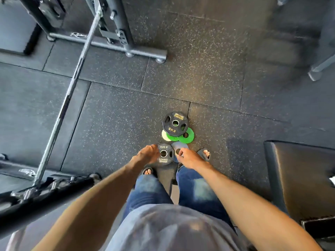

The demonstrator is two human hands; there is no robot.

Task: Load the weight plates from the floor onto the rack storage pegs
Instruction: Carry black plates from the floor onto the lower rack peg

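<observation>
A small black 2.5 kg plate (165, 154) is low over the floor just ahead of my feet, and my left hand (147, 154) grips its left edge. Right beside it is a grey-blue plate (180, 146); my right hand (188, 157) pinches it with fingers curled at its centre hole. Farther ahead, a black 5 kg plate (175, 123) lies flat on two green plates (185, 136) and a pale yellow-green plate (164, 135). I cannot tell whether the two plates in my hands still touch the floor.
The rack's grey base tube (108, 44) crosses the upper left, with a barbell (72, 84) slanting down from it. A black padded bar (45, 198) is at lower left and a black bench (299, 178) at right. My sandalled feet (204, 154) stand by the plates.
</observation>
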